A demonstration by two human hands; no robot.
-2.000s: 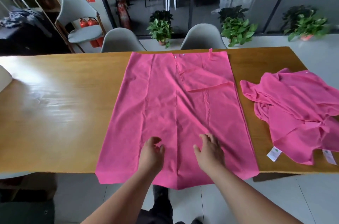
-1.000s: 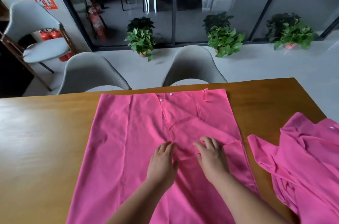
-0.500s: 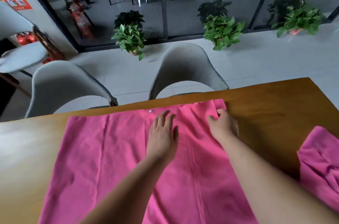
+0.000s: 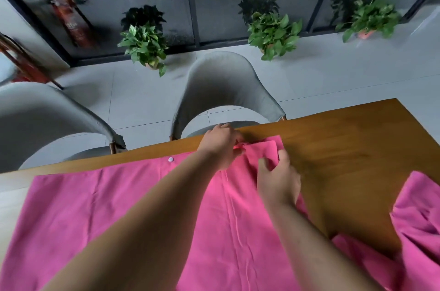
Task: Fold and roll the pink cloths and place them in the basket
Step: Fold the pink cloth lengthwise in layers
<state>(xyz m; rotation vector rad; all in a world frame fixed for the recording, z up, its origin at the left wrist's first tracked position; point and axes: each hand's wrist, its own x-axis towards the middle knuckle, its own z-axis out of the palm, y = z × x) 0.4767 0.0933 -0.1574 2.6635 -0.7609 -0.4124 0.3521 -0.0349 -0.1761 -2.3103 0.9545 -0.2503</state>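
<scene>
A large pink cloth (image 4: 114, 205) lies spread flat on the wooden table (image 4: 345, 148), with a white snap button near its far edge. My left hand (image 4: 220, 145) reaches to the cloth's far edge and pinches the fabric there. My right hand (image 4: 277, 178) grips the cloth's far right corner, fingers curled round the edge. A second pink cloth (image 4: 419, 219) lies crumpled at the right side of the table. No basket is in view.
Two grey chairs stand tucked at the table's far side, one in the middle (image 4: 226, 90) and one at the left (image 4: 47, 119). Potted plants (image 4: 271, 33) line a glass wall beyond. Bare wood shows at the table's far right.
Both hands slid up the cloth from its near part to its far edge and now take hold of the fabric. The view has moved forward over the table.
</scene>
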